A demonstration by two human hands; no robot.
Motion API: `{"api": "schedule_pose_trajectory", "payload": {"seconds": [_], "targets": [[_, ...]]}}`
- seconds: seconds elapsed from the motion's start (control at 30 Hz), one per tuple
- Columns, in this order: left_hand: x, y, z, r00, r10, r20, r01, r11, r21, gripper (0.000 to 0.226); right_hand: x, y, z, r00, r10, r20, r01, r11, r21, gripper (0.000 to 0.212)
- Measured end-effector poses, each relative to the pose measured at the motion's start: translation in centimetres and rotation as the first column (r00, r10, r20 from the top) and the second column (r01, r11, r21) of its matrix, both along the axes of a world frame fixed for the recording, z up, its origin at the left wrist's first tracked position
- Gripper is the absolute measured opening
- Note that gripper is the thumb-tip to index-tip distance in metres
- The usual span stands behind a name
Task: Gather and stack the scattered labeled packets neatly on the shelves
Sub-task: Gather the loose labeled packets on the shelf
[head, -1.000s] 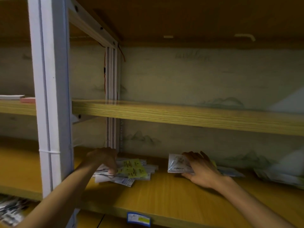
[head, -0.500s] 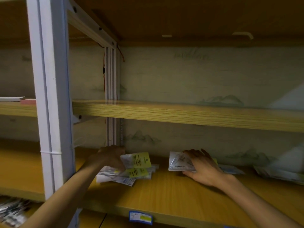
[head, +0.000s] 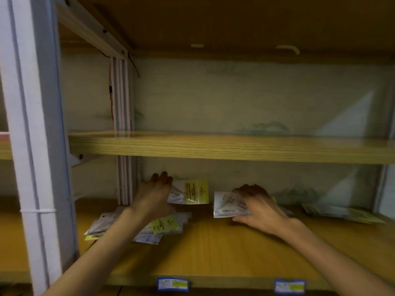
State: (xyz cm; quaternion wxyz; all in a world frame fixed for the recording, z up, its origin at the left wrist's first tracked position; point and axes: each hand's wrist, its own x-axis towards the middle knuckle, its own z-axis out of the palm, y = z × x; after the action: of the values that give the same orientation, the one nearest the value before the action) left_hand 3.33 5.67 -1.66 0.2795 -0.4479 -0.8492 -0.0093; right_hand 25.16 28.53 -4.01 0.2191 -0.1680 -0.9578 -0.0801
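two packets are in hand at this moment. the yellow-labelled packet (head: 190, 192) is lifted clear of the lower shelf (head: 213, 248), held by its left edge in the left hand (head: 157, 195), whose fingers are curled round it near the rear post (head: 122, 129). just right of it, not touching, the clear packet (head: 229, 205) stands on edge on the shelf board, gripped by the right hand (head: 256, 207), fingers over its top and thumb beneath.

under the left forearm lies the loose heap of packets (head: 154, 228), fanned out and overlapping, one with a yellow label face up. a further flat pile of packets (head: 339, 212) lies well apart on the right, against the back wall.

the step appears to be gathering: one packet picked off the heap and brought toward the one the right hand is steadying. the next move probably calls for laying the lifted packet against the upright one with edges squared, then returning for the heap. the thin film looks slippery, so a firm pinch would help.

as for writing, the yellow labels show dark lines of print and a small mark, too blurred to read. two blue-bordered shelf tags (head: 172, 284) on the front edge carry yellow strips, also illegible. the upper shelf (head: 213, 147) shows nothing on it from here.
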Motion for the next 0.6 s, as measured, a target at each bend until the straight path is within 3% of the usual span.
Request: {"api": "schedule_pose_trajectory", "payload": {"seconds": [0.27, 0.37, 0.47, 0.6], "targets": [[7.1, 7.9, 0.0, 0.994, -0.1, 0.052, 0.099, 0.995, 0.026, 0.081, 8.0, 5.4, 0.6, 0.999, -0.053, -0.001, 0.053, 0.998, 0.033, 0.075], [10.7, 12.4, -0.2, 0.993, -0.113, 0.046, 0.111, 0.993, 0.029, 0.079, 11.7, 9.6, 0.5, 0.998, -0.06, -0.013, 0.06, 0.998, 0.027, 0.077], [14.5, 16.9, -0.1, 0.995, -0.094, 0.039, 0.093, 0.995, 0.044, 0.092, 15.6, 14.7, 0.5, 0.998, -0.056, -0.03, 0.057, 0.998, 0.033, 0.08], [19.1, 22.2, -0.1, 0.997, -0.076, 0.009, 0.075, 0.996, 0.052, 0.081, 19.3, 20.7, 0.8, 0.998, -0.069, 0.014, 0.069, 0.998, -0.002, 0.078]]}}
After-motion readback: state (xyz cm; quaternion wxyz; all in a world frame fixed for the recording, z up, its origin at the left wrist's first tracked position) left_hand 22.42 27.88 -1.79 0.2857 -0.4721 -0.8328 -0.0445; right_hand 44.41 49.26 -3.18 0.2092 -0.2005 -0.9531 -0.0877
